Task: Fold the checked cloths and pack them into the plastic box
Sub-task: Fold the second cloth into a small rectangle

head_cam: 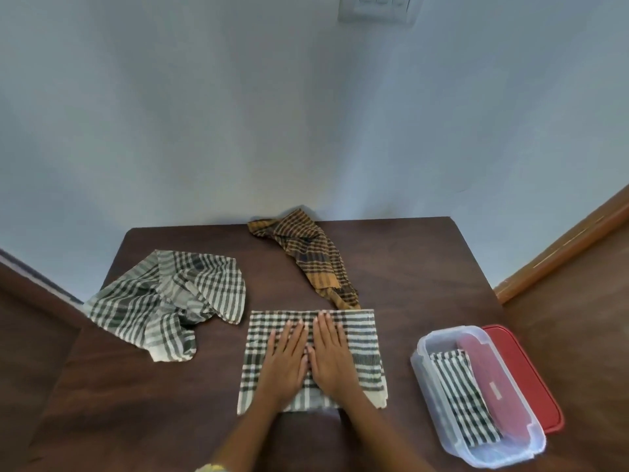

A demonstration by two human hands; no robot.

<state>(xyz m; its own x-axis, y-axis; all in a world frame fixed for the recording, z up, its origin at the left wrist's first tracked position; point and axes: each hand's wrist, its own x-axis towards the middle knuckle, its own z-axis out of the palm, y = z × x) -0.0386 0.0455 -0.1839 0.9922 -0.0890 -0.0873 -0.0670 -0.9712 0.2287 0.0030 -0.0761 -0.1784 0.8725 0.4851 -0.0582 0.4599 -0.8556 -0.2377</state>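
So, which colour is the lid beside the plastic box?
Red; the lid shows best in the head view.

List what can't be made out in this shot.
Head view only:
- Cloth centre: covered by left hand and right hand.
- Its layer count: unclear from above.
- Box contents: wall glare blurs them; count of cloths unclear.
- Red lid: partly behind box.

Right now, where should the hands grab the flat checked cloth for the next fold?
Probably the two right corners of the checked cloth, pinched from its right edge. It lies flat, wider than deep, under the left hand and right hand, so right folds over left.
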